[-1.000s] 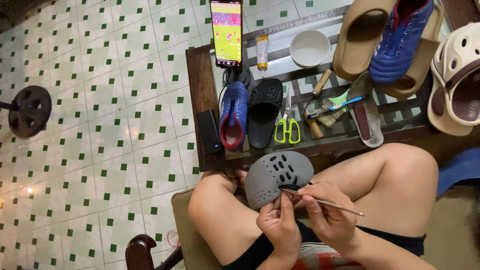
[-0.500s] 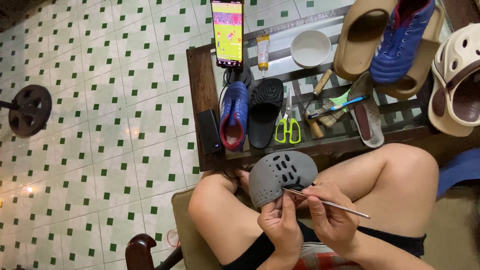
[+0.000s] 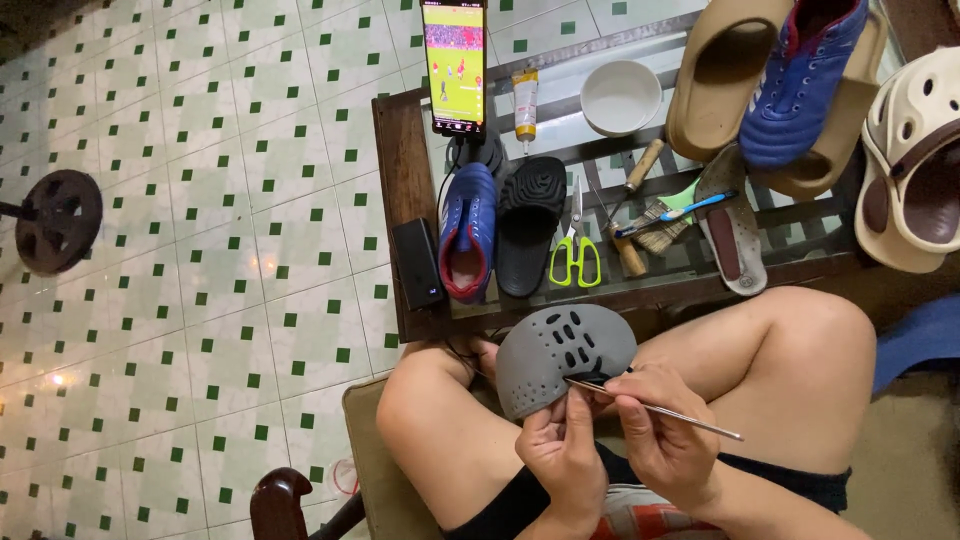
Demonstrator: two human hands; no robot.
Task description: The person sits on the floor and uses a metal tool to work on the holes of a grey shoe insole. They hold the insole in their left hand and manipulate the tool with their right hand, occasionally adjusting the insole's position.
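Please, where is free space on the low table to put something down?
The low table is crowded. Bare glass shows only between the glue tube and the white bowl, and before the green scissors. Left hand grips the grey clog.

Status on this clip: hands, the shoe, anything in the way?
Left hand grips grey clog from below. Right hand holds thin metal awl, tip at clog's edge. Nothing in the way; low table of shoes and tools sits beyond the knees.
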